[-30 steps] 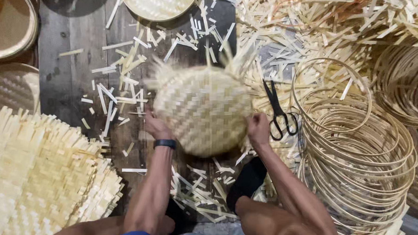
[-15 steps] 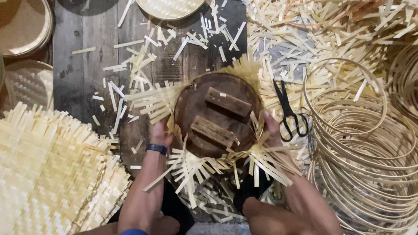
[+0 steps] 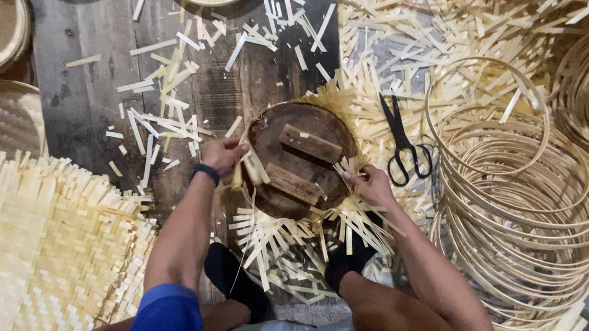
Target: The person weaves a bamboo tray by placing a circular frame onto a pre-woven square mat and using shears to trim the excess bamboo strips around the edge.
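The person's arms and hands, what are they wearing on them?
Both hands, the left hand and the right hand, are bare, with no gloves. A dark band like a watch strap circles the left wrist. A blue short sleeve covers the left upper arm. The right arm shows no sleeve.

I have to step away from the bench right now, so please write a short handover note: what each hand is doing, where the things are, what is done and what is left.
Left hand: grip on the strip ends at the left rim of the round wooden mould.
Right hand: fingers on the mould's right rim, pressing strips.
Things: the mould sits inside the woven bamboo mat, whose loose ends splay out around it. Black scissors lie just right of it, beside the stacked bamboo hoops.
Done: mat is woven and shaped round the mould.
Left: ends look untrimmed and no hoop is fitted.
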